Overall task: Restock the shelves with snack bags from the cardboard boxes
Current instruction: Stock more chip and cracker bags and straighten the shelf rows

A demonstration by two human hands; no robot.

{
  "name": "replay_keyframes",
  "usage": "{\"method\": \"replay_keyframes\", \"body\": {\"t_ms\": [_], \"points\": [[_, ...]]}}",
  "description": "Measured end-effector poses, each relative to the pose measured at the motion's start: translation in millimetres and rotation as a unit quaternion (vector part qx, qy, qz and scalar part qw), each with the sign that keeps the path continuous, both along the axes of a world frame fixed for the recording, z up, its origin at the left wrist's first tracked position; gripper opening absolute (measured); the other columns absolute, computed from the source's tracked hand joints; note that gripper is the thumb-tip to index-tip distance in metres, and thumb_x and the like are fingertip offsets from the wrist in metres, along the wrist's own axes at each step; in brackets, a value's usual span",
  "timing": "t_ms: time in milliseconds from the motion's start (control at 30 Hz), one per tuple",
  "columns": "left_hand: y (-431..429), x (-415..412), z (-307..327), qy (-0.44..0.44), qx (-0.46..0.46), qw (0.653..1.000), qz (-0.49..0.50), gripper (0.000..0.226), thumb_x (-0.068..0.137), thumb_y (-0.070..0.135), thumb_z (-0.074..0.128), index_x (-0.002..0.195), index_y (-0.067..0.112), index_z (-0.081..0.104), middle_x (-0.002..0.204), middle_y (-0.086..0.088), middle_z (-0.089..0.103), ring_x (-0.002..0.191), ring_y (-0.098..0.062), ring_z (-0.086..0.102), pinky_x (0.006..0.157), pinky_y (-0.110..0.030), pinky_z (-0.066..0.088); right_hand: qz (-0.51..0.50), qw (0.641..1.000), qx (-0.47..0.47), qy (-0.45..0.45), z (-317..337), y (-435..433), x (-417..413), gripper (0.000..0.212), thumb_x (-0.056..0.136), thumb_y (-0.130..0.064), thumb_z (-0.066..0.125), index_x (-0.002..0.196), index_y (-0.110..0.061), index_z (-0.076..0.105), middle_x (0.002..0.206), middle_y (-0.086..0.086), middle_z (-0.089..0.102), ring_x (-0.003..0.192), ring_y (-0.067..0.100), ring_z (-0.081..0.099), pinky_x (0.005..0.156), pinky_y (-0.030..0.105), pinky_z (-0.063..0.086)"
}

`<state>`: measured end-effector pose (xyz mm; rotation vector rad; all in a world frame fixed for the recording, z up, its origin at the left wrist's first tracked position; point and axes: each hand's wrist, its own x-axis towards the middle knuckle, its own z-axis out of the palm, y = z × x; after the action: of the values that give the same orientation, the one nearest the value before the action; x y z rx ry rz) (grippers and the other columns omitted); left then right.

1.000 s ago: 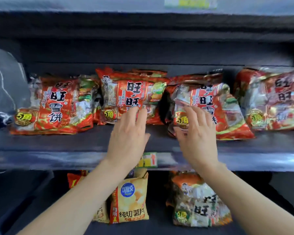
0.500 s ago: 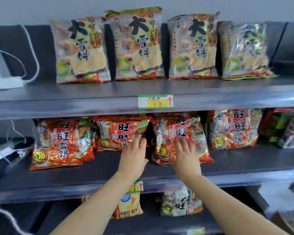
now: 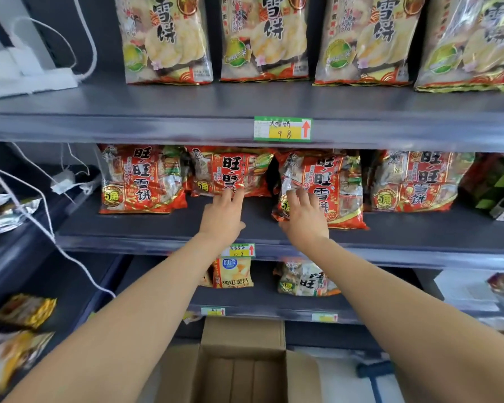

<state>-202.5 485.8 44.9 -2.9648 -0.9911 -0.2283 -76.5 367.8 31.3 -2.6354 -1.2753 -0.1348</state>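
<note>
Since the earlier frame the view has drawn back and dipped. The upper row is now cut off at the top, an open cardboard box [image 3: 242,370] has come into sight at the near edge, and both hands remain at the same two bags. Head view: the left hand [image 3: 223,216] has its fingers straight and close together, tips touching the lower edge of the second red bag [image 3: 230,173] on the middle shelf [image 3: 157,228]; it grips nothing. The right hand [image 3: 301,219] lies against the lower left front of the third red bag [image 3: 332,184], thumb by the bottom corner. Whether it pinches the foil or only presses cannot be told. The third red bag stands nearer the shelf's front edge than its neighbours, while the second sits farther back. Judgement: the step in hand is squaring up this row. It is best done with flat fingers low on each bag, so the crackers inside are not crushed. The two fronts should come level with the first red bag [image 3: 140,178] and the fourth red bag [image 3: 413,181], labels outward and gaps even. Containers: the cardboard box stands with its flaps spread, and only its cardboard floor shows in the visible part. The upper shelf [image 3: 128,126] carries large pale bags [image 3: 169,39] upright, side by side. The lower shelf [image 3: 259,303] holds a yellow chip bag [image 3: 233,273] and, near it to the right, a pale snack bag [image 3: 306,279].
</note>
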Motion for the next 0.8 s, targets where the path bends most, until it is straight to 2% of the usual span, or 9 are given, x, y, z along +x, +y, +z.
{"method": "replay_keyframes", "body": {"t_ms": [100, 233, 467, 633, 733, 800], "points": [[17, -10, -5, -0.007, -0.002, 1.000, 0.011, 0.076, 0.086, 0.030, 0.066, 0.145, 0.013, 0.022, 0.139, -0.014, 0.036, 0.122, -0.032, 0.045, 0.091, -0.043, 0.047, 0.024, 1.000, 0.009, 0.000, -2, 14, -6, 0.071, 0.091, -0.034, 0.058, 0.147, -0.010, 0.021, 0.149, 0.011, 0.028, 0.138, 0.033, 0.024, 0.112, 0.039, 0.029], [55, -18, -18, -0.029, -0.029, 0.999, 0.022, 0.078, 0.085, 0.029, 0.067, 0.146, 0.014, 0.020, 0.141, -0.015, 0.034, 0.121, -0.033, 0.046, 0.090, -0.044, 0.049, 0.055, 0.997, 0.043, 0.044, -15, 45, -15, 0.069, 0.094, -0.030, 0.055, 0.149, -0.010, 0.019, 0.153, 0.008, 0.023, 0.140, 0.030, 0.022, 0.113, 0.035, 0.025], [128, -9, -39, -0.089, -0.127, 0.988, 0.012, 0.095, 0.086, 0.029, 0.067, 0.151, 0.027, -0.003, 0.155, -0.017, 0.009, 0.134, -0.036, 0.037, 0.099, -0.041, 0.043, 0.003, 0.982, 0.115, 0.151, -45, 108, -14, 0.076, 0.093, -0.032, 0.058, 0.152, -0.015, 0.013, 0.156, 0.010, 0.016, 0.143, 0.032, 0.018, 0.114, 0.040, 0.025], [177, 7, -54, -0.113, -0.183, 0.976, 0.023, 0.099, 0.088, 0.031, 0.065, 0.148, 0.038, -0.013, 0.159, -0.013, -0.010, 0.135, -0.035, 0.039, 0.097, -0.039, 0.045, -0.071, 0.940, 0.183, 0.278, -59, 153, 7, 0.090, 0.088, -0.039, 0.062, 0.152, -0.025, 0.001, 0.154, 0.013, 0.015, 0.138, 0.037, 0.027, 0.110, 0.048, 0.033], [198, 18, -67, -0.132, -0.214, 0.968, 0.004, 0.101, 0.088, 0.032, 0.065, 0.144, 0.047, -0.018, 0.159, -0.015, -0.002, 0.126, -0.036, 0.050, 0.081, -0.031, 0.048, -0.122, 0.907, 0.213, 0.341, -68, 176, 23, 0.100, 0.085, -0.043, 0.065, 0.151, -0.032, -0.010, 0.155, 0.012, 0.014, 0.137, 0.036, 0.029, 0.109, 0.044, 0.035], [206, 26, -78, -0.162, -0.236, 0.958, -0.007, 0.103, 0.088, 0.033, 0.065, 0.138, 0.055, -0.023, 0.160, -0.013, 0.002, 0.130, -0.037, 0.045, 0.086, -0.031, 0.046, -0.138, 0.885, 0.242, 0.374, -77, 188, 35, 0.107, 0.083, -0.044, 0.067, 0.149, -0.033, -0.016, 0.158, 0.009, 0.011, 0.140, 0.033, 0.026, 0.111, 0.043, 0.033]]}}
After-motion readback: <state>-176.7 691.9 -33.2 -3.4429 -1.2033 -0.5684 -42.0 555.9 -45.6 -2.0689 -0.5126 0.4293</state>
